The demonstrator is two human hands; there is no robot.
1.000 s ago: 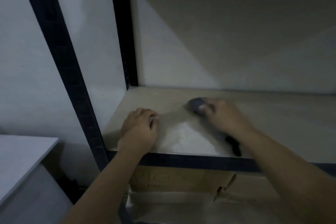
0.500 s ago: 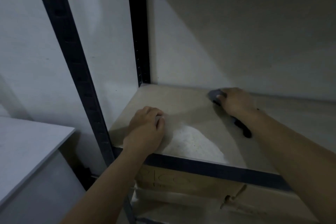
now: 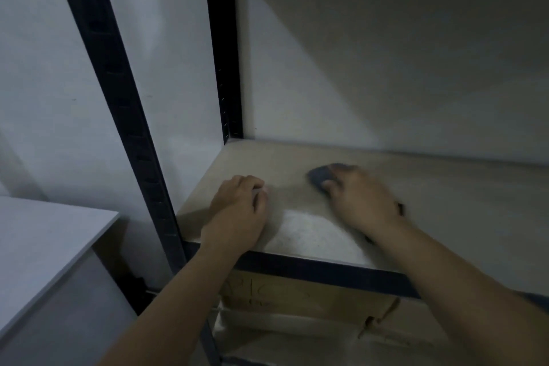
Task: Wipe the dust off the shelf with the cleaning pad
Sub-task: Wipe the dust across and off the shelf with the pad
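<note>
On the pale shelf [image 3: 445, 202] against a dim wall, the cleaning pad [image 3: 320, 178] is pressed down under the right hand [image 3: 361, 202]; the left hand [image 3: 237, 214] is rested loosely curled, nothing held.

Cardboard box [image 3: 297, 303] under the shelf [image 3: 445, 217]: faint handwritten marks on its front, too dim to read.
Other text: none readable.

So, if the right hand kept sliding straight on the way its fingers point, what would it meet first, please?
Probably nothing on the shelf board: the right hand, pressing the cleaning pad, would likely reach the back wall first.
</note>
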